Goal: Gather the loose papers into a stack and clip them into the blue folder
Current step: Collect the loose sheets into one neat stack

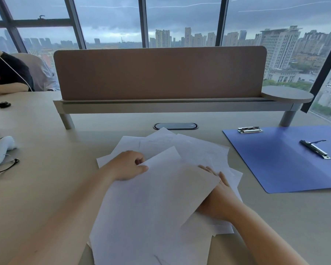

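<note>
Several loose white papers [197, 150] lie fanned out on the beige desk in front of me. My left hand [128, 165] pinches the upper left corner of the top sheet [161, 192], which is lifted off the pile. My right hand [218, 197] lies flat on the lower papers, partly hidden under that raised sheet. The blue folder [287, 161] lies open to the right, apart from the papers, with a metal clip [249, 129] at its top edge and a second long clip bar [315, 149] near its middle.
A brown divider screen [159, 73] on a raised shelf crosses the desk behind the papers. A cable port [175, 126] sits just beyond them. Glasses [6, 166] and a white object [2, 148] lie at far left, where another person [6, 73] sits.
</note>
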The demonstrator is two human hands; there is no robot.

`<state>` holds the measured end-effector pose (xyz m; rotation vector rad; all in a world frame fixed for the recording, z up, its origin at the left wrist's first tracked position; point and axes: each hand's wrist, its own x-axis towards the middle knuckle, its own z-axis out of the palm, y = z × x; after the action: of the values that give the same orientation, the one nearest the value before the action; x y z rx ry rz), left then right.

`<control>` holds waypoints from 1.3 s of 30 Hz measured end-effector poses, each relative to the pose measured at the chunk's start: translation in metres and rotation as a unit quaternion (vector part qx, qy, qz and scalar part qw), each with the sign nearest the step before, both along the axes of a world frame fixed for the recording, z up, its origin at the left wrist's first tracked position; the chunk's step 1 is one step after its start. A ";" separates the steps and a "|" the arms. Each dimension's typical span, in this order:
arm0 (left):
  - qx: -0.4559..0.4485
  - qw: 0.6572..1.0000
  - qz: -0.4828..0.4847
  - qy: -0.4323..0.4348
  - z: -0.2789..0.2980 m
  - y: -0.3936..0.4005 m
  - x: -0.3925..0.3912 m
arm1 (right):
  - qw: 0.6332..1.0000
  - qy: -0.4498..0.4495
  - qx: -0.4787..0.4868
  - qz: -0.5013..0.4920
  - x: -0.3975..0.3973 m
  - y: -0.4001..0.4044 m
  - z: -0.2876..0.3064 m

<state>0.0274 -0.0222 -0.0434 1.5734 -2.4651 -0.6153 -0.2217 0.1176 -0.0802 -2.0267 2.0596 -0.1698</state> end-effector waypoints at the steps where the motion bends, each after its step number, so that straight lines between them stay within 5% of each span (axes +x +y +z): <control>1: 0.010 1.000 -0.002 -0.004 0.003 -0.002 -0.003 | 1.000 -0.006 -0.003 0.000 0.000 0.000 0.000; 7: 0.034 0.996 -0.033 0.073 0.009 0.005 -0.007 | 0.999 0.031 0.010 -0.006 -0.004 -0.002 -0.004; 11: 0.015 0.982 0.004 0.187 0.011 0.014 0.015 | 0.995 -0.060 -0.069 -0.048 -0.003 -0.003 0.004; 13: 0.058 0.939 0.069 0.331 0.011 0.017 0.033 | 0.981 -0.132 -0.118 -0.083 -0.003 -0.005 0.006; 16: 0.145 0.826 0.152 0.523 0.003 0.018 0.053 | 0.938 -0.264 -0.166 -0.149 -0.004 -0.008 0.009; 18: 0.209 0.760 0.212 0.578 -0.005 0.019 0.060 | 0.901 -0.352 -0.179 -0.181 -0.007 -0.010 0.009; 20: 0.243 0.729 0.251 0.588 -0.010 0.021 0.062 | 0.861 -0.432 -0.175 -0.205 -0.008 -0.012 0.009; 24: 0.167 0.785 0.280 0.526 -0.012 0.026 0.054 | 0.844 -0.467 -0.154 -0.215 -0.010 -0.013 0.010; 29: 0.056 0.929 0.209 0.301 -0.026 0.029 0.051 | 0.931 -0.326 -0.071 -0.146 -0.003 -0.008 0.011; 33: -0.044 0.928 0.247 0.274 -0.030 0.031 0.036 | 0.983 -0.168 -0.028 -0.065 0.014 0.002 0.015; 39: -0.119 0.880 0.316 0.335 -0.030 0.037 0.024 | 0.988 -0.115 -0.052 -0.086 0.014 0.005 0.018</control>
<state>0.0515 0.0150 -0.0735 1.5780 -1.3643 -0.5743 -0.2073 0.1221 -0.0627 -1.7872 2.1134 -0.5278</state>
